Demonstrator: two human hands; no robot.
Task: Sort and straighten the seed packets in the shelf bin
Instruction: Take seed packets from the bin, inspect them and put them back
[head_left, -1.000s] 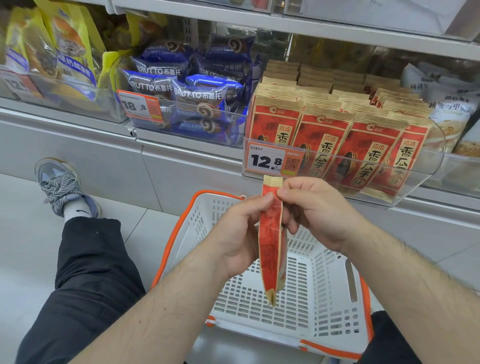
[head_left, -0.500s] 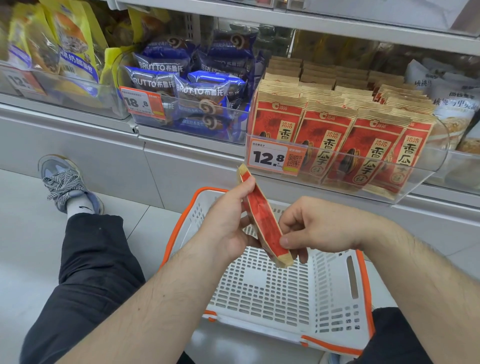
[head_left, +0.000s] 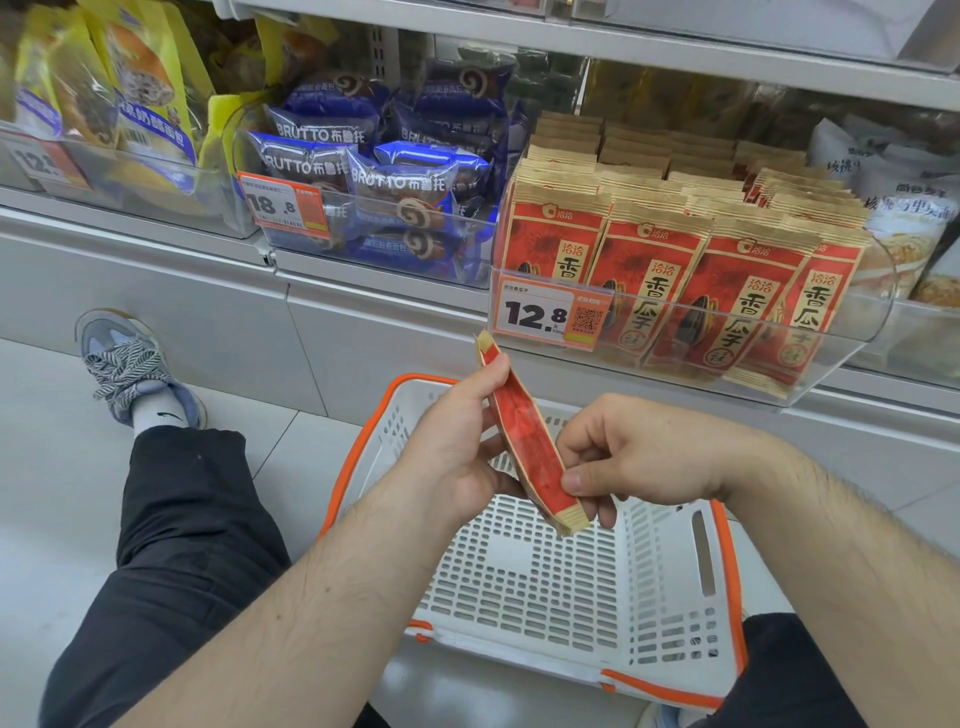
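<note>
A seated person holds one red seed packet (head_left: 530, 434) edge-on and tilted above a white shopping basket (head_left: 561, 587). The left hand (head_left: 457, 441) grips its upper part while the right hand (head_left: 639, 457) pinches the lower end. Matching packets stand in rows in the clear shelf bin (head_left: 852, 364) beyond, behind a 12.8 price tag (head_left: 548, 314).

Red seed packet (head_left: 524, 431) tilted edge-on; others upright, seemingly, in bin (head_left: 852, 364).

The person wore black trousers (head_left: 171, 561), a white sock (head_left: 156, 410) with a small dark logo, and a grey-blue sneaker (head_left: 122, 353) with striped laces. Both forearms were bare and hairy.
</note>
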